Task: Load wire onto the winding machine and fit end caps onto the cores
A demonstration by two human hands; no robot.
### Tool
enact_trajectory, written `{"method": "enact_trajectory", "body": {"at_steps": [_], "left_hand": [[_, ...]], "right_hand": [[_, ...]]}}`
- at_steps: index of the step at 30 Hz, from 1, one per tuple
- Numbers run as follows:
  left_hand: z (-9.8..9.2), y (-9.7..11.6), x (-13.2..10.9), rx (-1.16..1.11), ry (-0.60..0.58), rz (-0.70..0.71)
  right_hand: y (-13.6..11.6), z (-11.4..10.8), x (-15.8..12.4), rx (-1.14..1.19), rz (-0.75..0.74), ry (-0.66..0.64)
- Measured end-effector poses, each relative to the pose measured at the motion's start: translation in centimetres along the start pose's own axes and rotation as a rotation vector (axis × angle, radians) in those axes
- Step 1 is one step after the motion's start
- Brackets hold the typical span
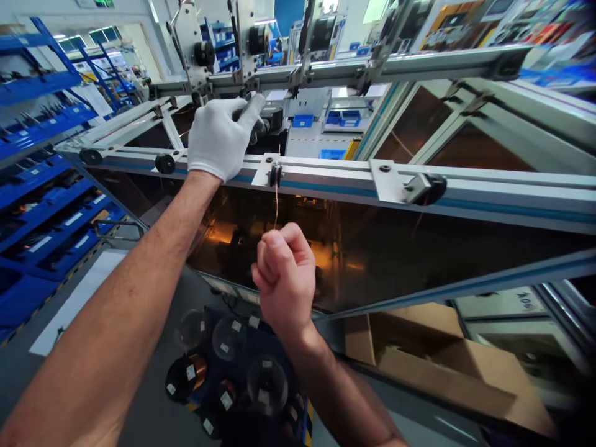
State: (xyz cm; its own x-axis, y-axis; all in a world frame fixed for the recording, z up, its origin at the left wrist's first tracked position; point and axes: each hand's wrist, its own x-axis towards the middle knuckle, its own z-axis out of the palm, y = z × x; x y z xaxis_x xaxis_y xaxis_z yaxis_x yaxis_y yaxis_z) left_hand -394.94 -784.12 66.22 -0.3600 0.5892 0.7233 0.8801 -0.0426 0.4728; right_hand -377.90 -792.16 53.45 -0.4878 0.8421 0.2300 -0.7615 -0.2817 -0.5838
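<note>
A thin copper wire hangs from a small black pulley on the front rail. Its lower end runs into my right hand, which is bare and closed in a pinch in front of the dark panel. My left hand, in a white glove, reaches over the rail to the left of that pulley. Its fingers are bent beside a dark motor-like part behind the rail. Whatever they hold, if anything, is hidden.
A metal rail with more pulleys crosses in front of me, and a second bar runs behind it. Wire spools stand on the floor below. An open cardboard box lies lower right; blue shelves fill the left.
</note>
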Motion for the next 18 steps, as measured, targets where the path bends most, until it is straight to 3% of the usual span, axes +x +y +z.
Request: {"method": "enact_trajectory", "body": {"at_steps": [6,13,18], "left_hand": [[-0.8,-0.4,-0.3,-0.074,-0.162,0.052],[-2.1,-0.3,-0.5,-0.076,-0.198,0.106],[-3.7,0.5,0.3,-0.21,-0.5,0.048]], "right_hand": [[-0.4,1.7,4.7,-0.075,-0.076,0.025],[-0.5,3.3,4.6,-0.071,-0.121,0.078],[-1.0,3.8,4.2,-0.092,-0.118,0.097]]}}
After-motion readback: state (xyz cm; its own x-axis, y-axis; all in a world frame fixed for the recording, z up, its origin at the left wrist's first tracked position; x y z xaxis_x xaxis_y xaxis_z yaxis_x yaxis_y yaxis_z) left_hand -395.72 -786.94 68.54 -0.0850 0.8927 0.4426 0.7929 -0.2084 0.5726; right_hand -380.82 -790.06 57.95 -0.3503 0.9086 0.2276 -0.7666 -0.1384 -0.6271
